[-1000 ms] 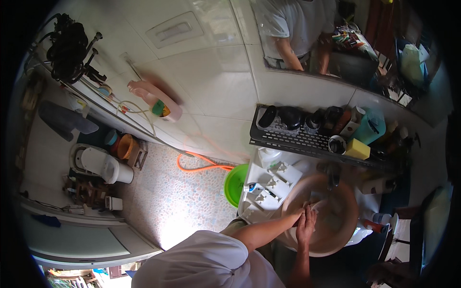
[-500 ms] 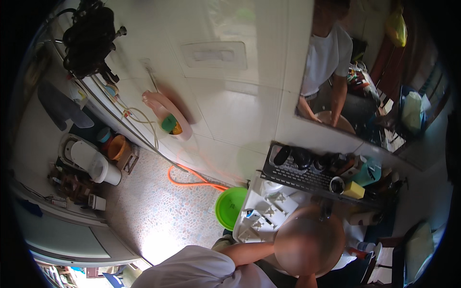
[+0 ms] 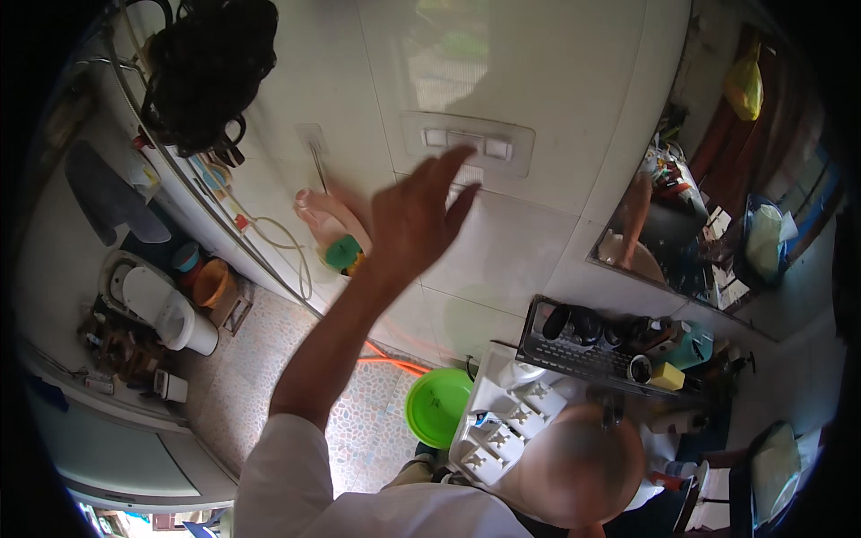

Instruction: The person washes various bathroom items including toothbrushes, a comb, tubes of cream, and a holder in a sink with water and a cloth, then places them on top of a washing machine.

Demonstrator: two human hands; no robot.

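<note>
My left hand (image 3: 417, 220) is raised in front of the tiled wall, thumb and index finger apart, with nothing in it. Its index fingertip overlaps the lower edge of a white wall switch panel (image 3: 502, 149); whether it touches cannot be told. At lower right, a round brownish basin (image 3: 547, 475) looks blurred. My right forearm reaches in at its lower rim, and the fingers of my right hand (image 3: 585, 516) are smeared from sight. Left of the basin, several white plastic pieces (image 3: 525, 414) with cross-shaped marks lie on a white ledge (image 3: 475, 403).
A dark rack (image 3: 574, 345) with bottles, a cup and a yellow sponge (image 3: 666, 377) runs behind the basin. Below the wall stands a green tub (image 3: 435, 408) beside an orange hose (image 3: 395, 363). A pink holder (image 3: 327, 215) hangs on the wall; a mirror (image 3: 664, 233) is at right.
My left hand has left the basin and risen up and left to the wall panel. My view has shifted slightly left. My right arm stays at the basin.
</note>
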